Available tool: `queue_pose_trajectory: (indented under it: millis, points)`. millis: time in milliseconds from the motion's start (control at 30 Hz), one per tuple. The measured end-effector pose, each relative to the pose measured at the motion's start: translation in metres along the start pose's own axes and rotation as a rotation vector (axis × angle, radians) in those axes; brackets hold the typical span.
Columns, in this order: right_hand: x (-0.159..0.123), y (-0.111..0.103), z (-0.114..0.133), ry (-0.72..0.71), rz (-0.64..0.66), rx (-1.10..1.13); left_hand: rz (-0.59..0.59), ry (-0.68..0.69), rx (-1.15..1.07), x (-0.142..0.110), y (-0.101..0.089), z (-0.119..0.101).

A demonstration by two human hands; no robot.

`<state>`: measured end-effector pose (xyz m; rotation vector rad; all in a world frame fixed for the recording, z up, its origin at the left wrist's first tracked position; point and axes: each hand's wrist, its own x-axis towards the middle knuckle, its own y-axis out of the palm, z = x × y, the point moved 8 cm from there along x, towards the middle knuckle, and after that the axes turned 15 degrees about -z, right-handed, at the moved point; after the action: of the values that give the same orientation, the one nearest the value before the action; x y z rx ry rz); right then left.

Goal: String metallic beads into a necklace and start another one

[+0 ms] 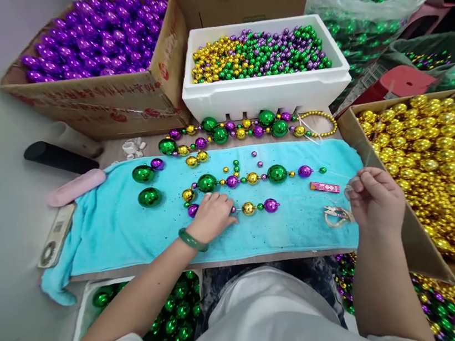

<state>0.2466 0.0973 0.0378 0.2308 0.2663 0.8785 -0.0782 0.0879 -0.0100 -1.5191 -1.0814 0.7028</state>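
Observation:
A strand of green, gold and purple beads (252, 178) lies bent in a U on the turquoise towel (105, 231), its lower row ending at a purple bead (271, 205). My left hand (212, 216), with a green bangle at the wrist, is closed over that lower row and covers part of it. Thin clear string runs from the strand toward the right. My right hand (375, 195) pinches this string between thumb and fingers, above the towel's right end. Beside it lie small scissors (337, 215) and a pink printed stick (324, 187).
Loose green balls (149, 197) rest at left. A finished-looking bead strand (240, 133) lies behind the towel. Around stand a carton of purple beads (95, 93), a white foam box (267, 88) of small beads and a carton of gold beads (404, 236).

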Motion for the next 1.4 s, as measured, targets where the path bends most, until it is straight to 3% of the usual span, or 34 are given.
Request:
queue_pose_trajectory:
  millis: [100,200,333,467,600,667,733,833,933,1200,1400]
  points:
    - [-0.012,0.009,-0.027,0.106,0.071,-0.121,-0.082,-0.036,-0.053,0.021,-0.013,0.012]
    - [-0.031,0.028,-0.051,0.173,0.177,-0.215,-0.185,-0.172,-0.044,0.055,-0.020,0.030]
    - [-0.056,0.057,-0.067,0.173,0.321,-0.278,-0.107,-0.424,-0.065,0.090,-0.002,0.047]
    - [-0.065,0.068,-0.067,0.127,0.387,-0.300,-0.050,-0.496,-0.093,0.102,0.010,0.045]
    - [-0.063,0.064,-0.067,0.117,0.352,-0.320,-0.055,-0.515,-0.160,0.100,0.004,0.043]
    - [-0.064,0.063,-0.068,0.107,0.343,-0.350,-0.128,-0.532,-0.310,0.095,-0.007,0.042]
    - [-0.067,0.063,-0.072,0.101,0.348,-0.380,-0.250,-0.632,-0.726,0.086,-0.016,0.043]
    - [-0.074,0.065,-0.077,0.097,0.369,-0.412,-0.367,-0.852,-1.522,0.068,-0.019,0.043]
    - [-0.079,0.068,-0.080,0.073,0.394,-0.439,-0.364,-0.964,-1.860,0.057,-0.019,0.038]
    - [-0.086,0.073,-0.081,0.054,0.415,-0.472,-0.399,-1.065,-1.999,0.049,-0.018,0.036]
    - [-0.085,0.071,-0.082,0.065,0.392,-0.493,-0.401,-1.063,-2.009,0.048,-0.020,0.035]
